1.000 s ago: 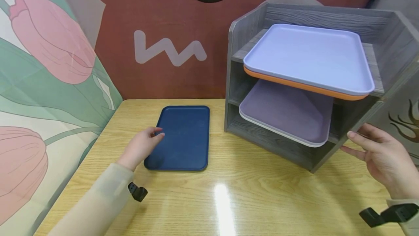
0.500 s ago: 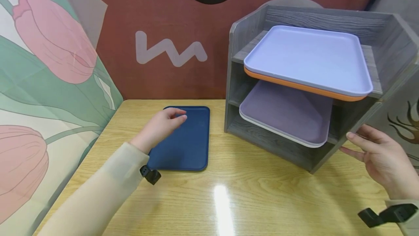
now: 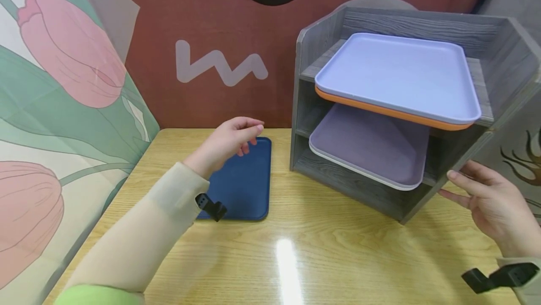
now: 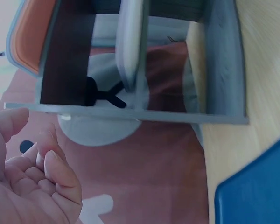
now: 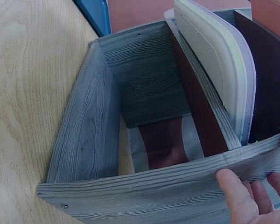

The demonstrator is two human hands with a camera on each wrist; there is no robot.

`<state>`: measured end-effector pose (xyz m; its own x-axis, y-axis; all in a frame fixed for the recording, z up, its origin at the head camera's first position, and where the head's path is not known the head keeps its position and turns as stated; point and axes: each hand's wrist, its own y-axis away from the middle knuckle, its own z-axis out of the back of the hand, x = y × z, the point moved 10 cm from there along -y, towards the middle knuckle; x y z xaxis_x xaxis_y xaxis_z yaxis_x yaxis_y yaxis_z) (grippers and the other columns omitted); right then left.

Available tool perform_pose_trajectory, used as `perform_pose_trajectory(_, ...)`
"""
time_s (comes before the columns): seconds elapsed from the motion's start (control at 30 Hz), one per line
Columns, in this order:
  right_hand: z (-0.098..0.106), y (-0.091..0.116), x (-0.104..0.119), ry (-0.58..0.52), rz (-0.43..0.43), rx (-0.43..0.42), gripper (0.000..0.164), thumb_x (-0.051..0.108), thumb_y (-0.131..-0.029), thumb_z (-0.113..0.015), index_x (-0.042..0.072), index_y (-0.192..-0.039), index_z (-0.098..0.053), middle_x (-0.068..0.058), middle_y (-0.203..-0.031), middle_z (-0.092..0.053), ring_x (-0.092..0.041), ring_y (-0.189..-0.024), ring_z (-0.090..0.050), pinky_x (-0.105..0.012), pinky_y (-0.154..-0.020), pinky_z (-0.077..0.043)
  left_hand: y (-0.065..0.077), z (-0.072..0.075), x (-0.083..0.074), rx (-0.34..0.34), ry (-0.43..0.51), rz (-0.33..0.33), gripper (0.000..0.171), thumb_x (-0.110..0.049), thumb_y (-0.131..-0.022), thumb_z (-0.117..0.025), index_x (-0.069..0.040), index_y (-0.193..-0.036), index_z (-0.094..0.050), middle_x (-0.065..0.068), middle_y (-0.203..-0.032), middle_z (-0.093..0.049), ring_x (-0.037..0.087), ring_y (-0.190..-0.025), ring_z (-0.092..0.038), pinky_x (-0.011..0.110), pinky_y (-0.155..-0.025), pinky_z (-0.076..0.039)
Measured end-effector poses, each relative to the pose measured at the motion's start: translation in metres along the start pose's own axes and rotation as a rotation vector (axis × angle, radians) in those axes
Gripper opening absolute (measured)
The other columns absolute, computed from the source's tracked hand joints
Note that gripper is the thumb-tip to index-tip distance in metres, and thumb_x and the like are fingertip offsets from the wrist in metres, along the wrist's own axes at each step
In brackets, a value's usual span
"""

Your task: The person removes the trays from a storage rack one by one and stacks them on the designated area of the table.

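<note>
My left hand [image 3: 230, 145] hovers over the far part of a dark blue tray [image 3: 241, 192] that lies flat on the table. Its fingers bend loosely around nothing. In the left wrist view, that hand [image 4: 35, 182] appears beside the grey wooden shelf [image 4: 144, 114]. At the far right, my right hand [image 3: 492, 201] touches the front edge of the shelf's side panel, thumb and fingers fairly straight. The right wrist view has its fingertips [image 5: 231, 182] against the panel. A pale lavender tray [image 3: 397, 77] tops an orange tray [image 3: 389, 107] on the upper shelf.
Lower in the shelf, a purple tray [image 3: 372, 140] rests over a white one [image 3: 357, 165], both jutting out at the front. The wooden table [image 3: 236, 258] meets a dark red backdrop [image 3: 220, 103] behind and a flower-patterned cloth [image 3: 76, 121] at the left.
My left hand has moved away from me and to the right, from the blue tray's left edge to above its far part. The right hand and the trays stay in place.
</note>
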<state>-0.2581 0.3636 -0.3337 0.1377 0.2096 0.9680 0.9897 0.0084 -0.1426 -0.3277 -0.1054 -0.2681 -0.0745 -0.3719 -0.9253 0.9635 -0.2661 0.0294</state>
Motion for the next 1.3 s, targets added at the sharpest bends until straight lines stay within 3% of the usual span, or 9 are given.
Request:
perform_pose_trajectory(0.3,0.004,-0.001,-0.009,0.094,-0.055,-0.028,0.07,0.004,-0.099,-0.05,0.011,-0.155,-0.009,-0.001,-0.158,-0.008,-0.012,-0.143,-0.011,-0.024,-0.07,-0.055,-0.007,-0.009,-0.028,0.0,0.083,-0.038,0.035,-0.032,-0.096,-0.06,-0.016,-0.127,-0.059,0.011,-0.105,-0.058,0.02,-0.066,-0.05,0.028,-0.066,-0.045)
perform_pose_trajectory(0.53,0.006,-0.001,-0.011,0.109,-0.07,-0.044,0.074,0.005,-0.099,-0.05,0.004,-0.153,0.001,0.005,-0.157,0.014,-0.013,-0.142,0.015,-0.023,-0.069,-0.055,-0.01,-0.012,-0.045,-0.001,0.072,-0.063,0.034,-0.031,-0.095,-0.062,-0.017,-0.126,-0.061,0.011,-0.097,-0.057,0.019,-0.062,-0.048,0.028,-0.063,-0.045)
perform_pose_trajectory(0.67,0.007,-0.001,-0.01,0.108,-0.061,-0.054,0.068,0.005,-0.098,-0.051,0.007,-0.154,-0.012,-0.002,-0.156,0.001,-0.013,-0.143,0.006,-0.024,-0.069,-0.055,-0.011,-0.014,-0.054,0.004,0.057,-0.07,0.033,-0.031,-0.095,-0.062,-0.018,-0.125,-0.06,0.012,-0.098,-0.058,0.02,-0.064,-0.048,0.029,-0.063,-0.044)
perform_pose_trajectory(0.8,0.007,0.0,-0.007,0.065,-0.029,-0.062,0.039,0.0,-0.096,-0.054,0.012,-0.133,-0.049,0.0,-0.127,-0.034,-0.013,-0.124,-0.035,-0.027,-0.068,-0.056,-0.013,-0.017,-0.064,0.01,0.034,-0.074,0.032,-0.032,-0.094,-0.062,-0.018,-0.124,-0.06,0.011,-0.099,-0.058,0.02,-0.065,-0.048,0.03,-0.066,-0.045)
perform_pose_trajectory(0.93,0.004,0.0,-0.005,0.057,-0.034,-0.064,0.037,0.0,-0.096,-0.054,0.007,-0.132,-0.049,-0.005,-0.128,-0.038,-0.013,-0.118,-0.039,-0.027,-0.069,-0.056,-0.014,-0.019,-0.075,0.012,-0.004,-0.093,0.033,-0.033,-0.094,-0.062,-0.019,-0.124,-0.061,0.01,-0.099,-0.058,0.02,-0.066,-0.05,0.029,-0.065,-0.045)
perform_pose_trajectory(1.03,0.002,0.0,-0.007,0.08,-0.059,-0.067,0.059,0.002,-0.097,-0.052,0.008,-0.151,-0.026,-0.005,-0.151,-0.016,-0.016,-0.139,-0.019,-0.025,-0.069,-0.055,-0.016,-0.021,-0.083,0.011,-0.02,-0.104,0.032,-0.035,-0.094,-0.062,-0.02,-0.123,-0.061,0.009,-0.099,-0.058,0.019,-0.066,-0.051,0.029,-0.064,-0.045)
perform_pose_trajectory(1.17,0.004,0.001,-0.009,0.072,-0.072,-0.078,0.062,0.002,-0.098,-0.051,0.009,-0.152,-0.023,-0.007,-0.151,-0.004,-0.017,-0.139,-0.019,-0.026,-0.068,-0.056,-0.018,-0.024,-0.092,0.005,-0.025,-0.104,0.029,-0.036,-0.093,-0.063,-0.021,-0.119,-0.062,0.009,-0.099,-0.059,0.021,-0.069,-0.052,0.031,-0.066,-0.046)
perform_pose_trajectory(1.2,0.003,0.001,-0.01,0.082,-0.077,-0.07,0.07,0.003,-0.098,-0.05,0.008,-0.154,-0.008,-0.004,-0.155,0.01,-0.016,-0.143,-0.007,-0.025,-0.069,-0.055,-0.019,-0.025,-0.094,0.004,-0.029,-0.104,0.029,-0.036,-0.093,-0.063,-0.021,-0.118,-0.062,0.009,-0.099,-0.059,0.023,-0.069,-0.052,0.031,-0.066,-0.046)
perform_pose_trajectory(1.3,0.005,0.002,-0.007,0.028,-0.047,-0.069,0.034,-0.001,-0.096,-0.053,0.008,-0.129,-0.05,-0.005,-0.131,-0.032,-0.012,-0.119,-0.042,-0.029,-0.069,-0.056,-0.02,-0.027,-0.102,0.004,-0.046,-0.11,0.028,-0.036,-0.093,-0.063,-0.021,-0.117,-0.062,0.009,-0.098,-0.059,0.025,-0.071,-0.052,0.031,-0.067,-0.046)
